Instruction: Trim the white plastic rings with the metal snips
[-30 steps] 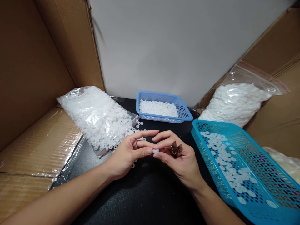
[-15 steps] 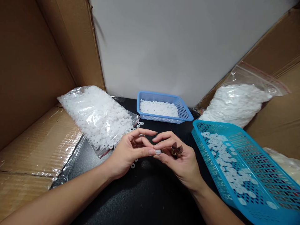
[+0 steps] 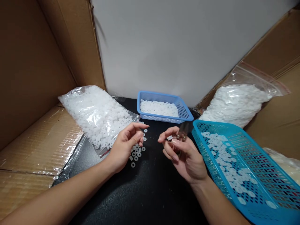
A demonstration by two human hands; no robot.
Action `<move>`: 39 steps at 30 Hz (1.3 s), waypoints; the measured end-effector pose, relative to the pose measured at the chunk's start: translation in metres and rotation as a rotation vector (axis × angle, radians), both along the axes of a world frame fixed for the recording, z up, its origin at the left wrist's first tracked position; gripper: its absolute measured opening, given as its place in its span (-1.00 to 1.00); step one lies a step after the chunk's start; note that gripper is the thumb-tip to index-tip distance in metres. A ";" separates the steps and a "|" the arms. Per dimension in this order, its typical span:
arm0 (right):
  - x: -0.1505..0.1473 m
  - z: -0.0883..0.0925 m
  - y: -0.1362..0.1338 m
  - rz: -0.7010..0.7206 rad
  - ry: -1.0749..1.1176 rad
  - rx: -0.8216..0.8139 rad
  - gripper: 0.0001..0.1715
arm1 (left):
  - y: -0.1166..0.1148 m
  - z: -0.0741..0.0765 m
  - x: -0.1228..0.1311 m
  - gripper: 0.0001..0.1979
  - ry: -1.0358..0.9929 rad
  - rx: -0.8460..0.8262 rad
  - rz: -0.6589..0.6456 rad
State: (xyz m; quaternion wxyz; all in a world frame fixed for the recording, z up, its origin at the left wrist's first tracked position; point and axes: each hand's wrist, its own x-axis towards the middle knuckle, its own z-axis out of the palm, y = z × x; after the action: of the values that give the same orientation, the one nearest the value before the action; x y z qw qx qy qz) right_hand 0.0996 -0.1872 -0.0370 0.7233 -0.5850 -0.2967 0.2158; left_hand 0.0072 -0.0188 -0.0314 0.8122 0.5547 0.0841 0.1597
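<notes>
My right hand pinches a small white plastic piece between its fingertips. Also in this hand, behind the fingers, is a small brown shiny object, too blurred to name. My left hand is apart from the right, index finger stretched out and thumb near the curled fingers, with nothing seen in it. It hovers beside loose white ring-shaped washers on the black table. A turquoise basket with flat white discs stands to the right of my right hand.
A clear bag of white washers lies at the left on cardboard. At the back, a blue basket holds many small white pieces. Another bag of white pieces leans at the back right. Cardboard walls and a white panel enclose the table.
My hands have parted: the left drew back to the left, uncovering loose washers, and the right moved slightly right, keeping a white piece and the brown object. The baskets and bags stay put.
</notes>
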 end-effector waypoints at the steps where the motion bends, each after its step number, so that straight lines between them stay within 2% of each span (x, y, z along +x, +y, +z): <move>1: 0.003 -0.002 0.000 0.007 -0.051 -0.090 -0.74 | 0.002 -0.001 0.001 -0.80 0.021 0.015 0.051; 3: 0.007 -0.007 0.002 0.016 -0.197 -0.288 -0.72 | 0.005 -0.002 0.003 -0.78 0.079 0.046 0.128; 5: 0.008 -0.014 0.006 0.038 -0.297 -0.397 -0.76 | 0.008 -0.003 0.005 -0.76 0.131 0.103 0.164; 11: 0.005 -0.034 0.017 0.041 -0.458 -0.524 -0.98 | 0.014 -0.006 0.008 -0.85 0.179 0.292 0.155; 17: 0.010 -0.029 0.016 0.002 -0.447 -0.514 -0.91 | 0.013 -0.006 0.007 -0.83 0.200 0.358 0.100; 21: 0.009 -0.018 0.012 -0.020 -0.380 -0.461 -0.80 | 0.010 -0.008 0.005 -0.84 0.224 0.256 -0.025; 25: 0.003 -0.010 0.009 -0.024 -0.342 -0.398 -0.77 | 0.007 -0.010 0.004 -0.66 0.252 0.087 -0.179; 31: -0.005 0.001 0.004 -0.044 -0.350 -0.306 -0.79 | 0.004 -0.003 0.001 -0.52 0.238 -0.202 -0.209; 35: -0.012 0.007 0.002 -0.104 -0.495 -0.238 -0.89 | 0.000 0.001 -0.002 -0.51 0.244 -0.284 -0.266; 39: -0.013 0.008 0.000 -0.155 -0.630 -0.205 -0.98 | -0.003 0.000 -0.004 -0.49 0.255 -0.275 -0.301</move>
State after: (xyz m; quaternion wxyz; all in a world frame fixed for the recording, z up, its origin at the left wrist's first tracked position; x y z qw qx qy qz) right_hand 0.0863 -0.1873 -0.0285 0.5480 -0.7132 -0.4370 -0.0025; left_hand 0.0035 -0.0213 -0.0313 0.8777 0.4607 0.1232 -0.0474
